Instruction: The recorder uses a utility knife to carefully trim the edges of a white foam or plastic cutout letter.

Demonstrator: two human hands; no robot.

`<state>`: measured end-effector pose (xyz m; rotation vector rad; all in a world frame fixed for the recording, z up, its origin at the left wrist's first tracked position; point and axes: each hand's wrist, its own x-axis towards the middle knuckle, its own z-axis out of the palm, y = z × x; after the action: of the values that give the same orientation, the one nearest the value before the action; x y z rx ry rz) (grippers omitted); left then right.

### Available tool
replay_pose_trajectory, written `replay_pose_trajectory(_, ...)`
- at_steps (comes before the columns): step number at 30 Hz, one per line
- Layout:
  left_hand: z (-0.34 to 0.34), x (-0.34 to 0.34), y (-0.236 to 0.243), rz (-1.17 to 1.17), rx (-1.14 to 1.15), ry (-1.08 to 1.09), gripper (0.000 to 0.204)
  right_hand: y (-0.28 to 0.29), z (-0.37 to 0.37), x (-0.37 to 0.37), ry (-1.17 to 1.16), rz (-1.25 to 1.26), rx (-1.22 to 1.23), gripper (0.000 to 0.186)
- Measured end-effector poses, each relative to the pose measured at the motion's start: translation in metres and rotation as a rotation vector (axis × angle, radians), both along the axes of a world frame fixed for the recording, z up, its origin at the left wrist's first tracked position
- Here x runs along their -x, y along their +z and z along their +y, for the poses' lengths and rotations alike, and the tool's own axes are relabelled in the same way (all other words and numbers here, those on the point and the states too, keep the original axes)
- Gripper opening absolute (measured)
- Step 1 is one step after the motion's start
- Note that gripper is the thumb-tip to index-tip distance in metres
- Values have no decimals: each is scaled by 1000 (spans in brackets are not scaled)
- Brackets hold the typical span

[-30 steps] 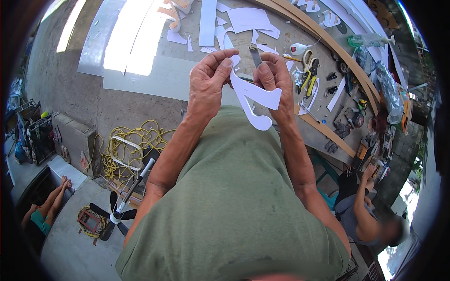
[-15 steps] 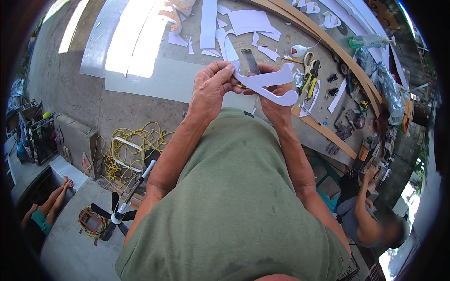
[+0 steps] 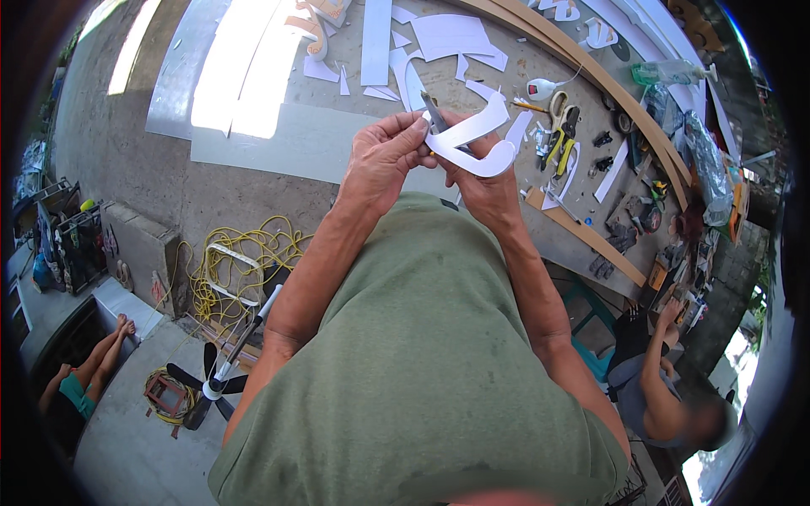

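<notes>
In front of my chest, over the table's near edge, I hold a white cut-out sheet piece [image 3: 472, 128] shaped like a curved letter, with a hooked end. My left hand [image 3: 380, 160] pinches its left end between thumb and fingers. My right hand [image 3: 485, 190] is closed behind the piece, around a dark, flat, blade-like tool [image 3: 432, 111]. The tool slants up through the cut-out's opening; its exact kind is unclear. The piece hides most of my right fingers. Other white offcuts [image 3: 451, 38] lie just beyond my hands.
Right of my hands lie scissors [image 3: 558, 110], yellow-handled cutters [image 3: 567, 139], a pencil [image 3: 530, 105] and a small white bottle [image 3: 540, 88]. Curved brown strips [image 3: 591, 76] arch across the table. A person [image 3: 654, 379] sits at the right. A fan [image 3: 211, 388] stands lower left, near a tangled yellow cord [image 3: 274, 240].
The white piece has turned and tilted, its hooked end moving left and up. The dark tool now points up-left and shows more edge-on, nearer my left fingers.
</notes>
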<state>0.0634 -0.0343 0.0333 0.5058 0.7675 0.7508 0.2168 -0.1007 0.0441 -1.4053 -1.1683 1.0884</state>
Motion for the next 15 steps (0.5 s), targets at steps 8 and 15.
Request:
replay_pose_trajectory(8, 0, 0, 1, -62, 6, 31, 21, -1, -8, 4, 7, 51, 25, 38)
replay_pose_trajectory(15, 0, -1, 2, -83, 25, 5, 19, -14, -8, 4, -11, -151, -270, 39)
